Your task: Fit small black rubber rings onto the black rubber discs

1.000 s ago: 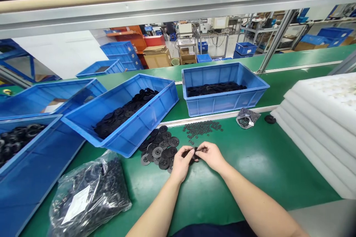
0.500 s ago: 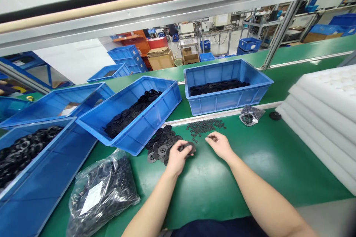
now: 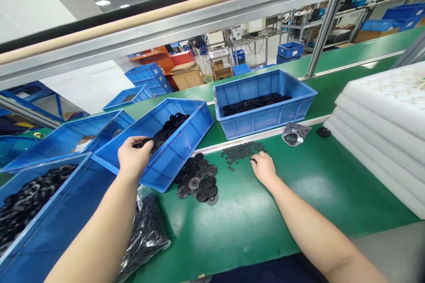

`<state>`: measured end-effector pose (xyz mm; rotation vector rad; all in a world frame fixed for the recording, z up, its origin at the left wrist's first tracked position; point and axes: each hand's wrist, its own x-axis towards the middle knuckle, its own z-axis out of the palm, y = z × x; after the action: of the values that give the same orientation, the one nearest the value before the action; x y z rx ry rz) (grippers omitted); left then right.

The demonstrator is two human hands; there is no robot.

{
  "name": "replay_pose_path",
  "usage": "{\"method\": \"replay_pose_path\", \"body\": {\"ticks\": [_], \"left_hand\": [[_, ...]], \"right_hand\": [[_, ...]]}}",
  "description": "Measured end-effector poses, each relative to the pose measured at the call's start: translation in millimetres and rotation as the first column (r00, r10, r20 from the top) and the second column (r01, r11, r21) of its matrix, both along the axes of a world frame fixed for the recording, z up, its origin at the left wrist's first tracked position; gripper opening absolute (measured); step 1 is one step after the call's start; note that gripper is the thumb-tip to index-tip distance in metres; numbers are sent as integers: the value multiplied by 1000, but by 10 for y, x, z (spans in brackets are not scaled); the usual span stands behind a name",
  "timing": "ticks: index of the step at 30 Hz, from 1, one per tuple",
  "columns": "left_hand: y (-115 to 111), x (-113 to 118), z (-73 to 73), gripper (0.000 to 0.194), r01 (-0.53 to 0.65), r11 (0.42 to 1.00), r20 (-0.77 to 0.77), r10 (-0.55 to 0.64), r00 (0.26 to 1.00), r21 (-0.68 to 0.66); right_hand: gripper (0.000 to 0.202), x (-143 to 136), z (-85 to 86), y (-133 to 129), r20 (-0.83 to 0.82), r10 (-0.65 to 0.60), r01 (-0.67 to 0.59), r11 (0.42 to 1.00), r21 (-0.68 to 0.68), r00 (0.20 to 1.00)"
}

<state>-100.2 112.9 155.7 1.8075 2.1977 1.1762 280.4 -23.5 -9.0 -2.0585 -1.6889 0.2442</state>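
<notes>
My left hand (image 3: pixel 133 158) is over the near left end of a tilted blue bin (image 3: pixel 159 166), its fingers closed round a black disc (image 3: pixel 143 143). Dark discs (image 3: pixel 169 127) lie heaped inside that bin. On the green table, a loose pile of black discs (image 3: pixel 201 182) sits just right of the bin. My right hand (image 3: pixel 264 168) rests at the near edge of a spread of small black rings (image 3: pixel 244 151). Its thumb and fingertips are pinched together on a tiny dark piece, which looks like one of those rings.
A second blue bin (image 3: pixel 265 117) with dark parts stands at the back. A small clear bag (image 3: pixel 295 135) and a lone black disc (image 3: pixel 323 132) lie near white foam sheets (image 3: pixel 375 141). A large plastic bag of black parts (image 3: pixel 149 230) and a bin of black rings (image 3: pixel 66 212) occupy the left.
My left hand has moved left with a disc, from beside the disc pile to over the tilted bin. My right hand has shifted slightly to the small rings and pinched. The view has tilted a little.
</notes>
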Motion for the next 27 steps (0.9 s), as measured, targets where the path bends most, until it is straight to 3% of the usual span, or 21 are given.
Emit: {"method": "replay_pose_path", "body": {"ticks": [3, 6, 8, 10, 11, 13, 16, 18, 21, 24, 27], "left_hand": [[102, -99, 0, 29, -73, 988, -29, 70, 997, -134], [113, -136, 26, 44, -120, 976, -129, 98, 987, -180], [53, -75, 26, 48, -103, 993, -272, 86, 959, -50], [-55, 78, -27, 41, 78, 993, -401, -38, 915, 84], [-124, 186, -82, 39, 215, 973, -439, -159, 884, 82], [-276, 442, -248, 40, 449, 891, -453, -429, 782, -70], [-483, 825, -588, 44, 570, 746, -406, -666, 626, -345], [-574, 1006, -812, 41, 553, 704, -385, -708, 592, -446], [-632, 1117, -1048, 28, 500, 693, -369, -709, 601, -519], [-638, 1094, -1133, 21, 505, 710, -364, -693, 622, -490], [-657, 1069, -1111, 19, 542, 701, -318, -703, 637, -464]], "right_hand": [[23, -1, 4, -4, -7, 7, -7, 1000, 4, 1000], [20, 0, 5, -7, -15, 31, -31, 1000, -4, 999], [18, -4, 2, -8, -25, 35, -35, 999, -3, 999], [21, -15, -3, -4, -36, 37, -36, 999, 14, 999], [23, -25, -6, 0, -40, 45, -44, 999, 23, 998], [23, -49, -12, 10, -44, 77, -76, 997, 28, 996], [18, -84, -18, 22, -38, 118, -117, 993, 15, 992], [17, -96, -16, 18, -36, 122, -121, 993, 14, 992], [17, -100, -2, -12, -46, 134, -133, 991, 14, 990], [17, -109, 19, -48, -50, 162, -162, 987, -1, 986], [18, -126, 36, -57, -50, 152, -152, 988, -14, 987]]}}
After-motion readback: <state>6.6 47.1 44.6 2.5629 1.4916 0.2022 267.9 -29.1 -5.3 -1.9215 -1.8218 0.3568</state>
